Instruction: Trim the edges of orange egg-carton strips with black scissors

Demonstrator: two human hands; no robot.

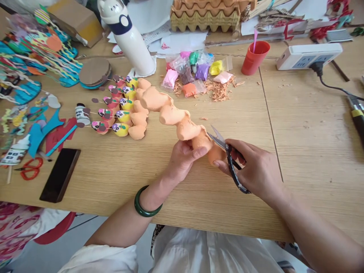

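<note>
1. Held strip [189, 129] firmly in left hand [182, 157], slanting over table [241, 110], right of decorated cups [120, 129].
2. Gripped scissors [228, 148] in right hand [257, 167], with blades parted at strip's rim, towards its near end.
3. Saw shavings [221, 93] heaped beyond; judged some trimming done.
4. Noted ragged rim on strip; judged cutting unfinished.
5. Found red and yellow cups decorated, adjoining plain cups [137, 132] and strip both undecorated.

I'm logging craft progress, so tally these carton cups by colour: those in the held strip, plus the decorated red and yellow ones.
Plain orange cups in the held strip: 5
Decorated red cups: 5
Decorated yellow cups: 5
Total: 15
</note>
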